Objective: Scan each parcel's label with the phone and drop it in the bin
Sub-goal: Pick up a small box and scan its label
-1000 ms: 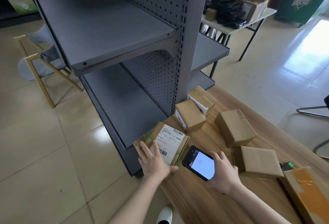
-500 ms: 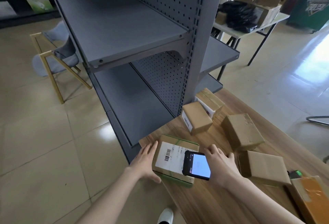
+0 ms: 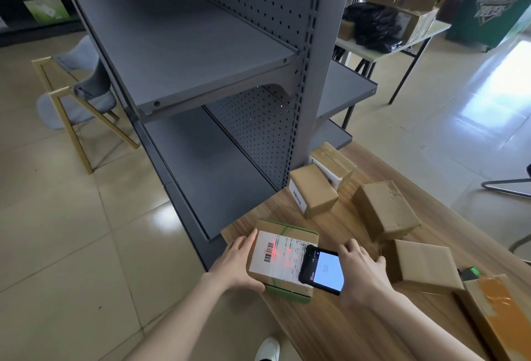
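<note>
Mid-scan on one parcel at lower centre of the frame, on the near-left corner of the desk, label facing up. Left hand clasping its left edge, thumb along the near side. Right hand clamped on the phone, held just over the label's right end, screen lit. Red scan light spread across barcode and print, so the read probably under way, not confirmed. No bin in view, hence no telling how many dropped already. Waiting at centre right: four other parcels, plus a flat taped one at lower right, all untouched, apparently yet to be scanned. Left for this one: finish the scan, then drop it. Compared with half a second back: phone drawn rightward off the middle of the label, red light now on, absent then. Compared with a second back: parcel turned square, left hand moved from its top to its side, phone brought across from beside it.
</note>
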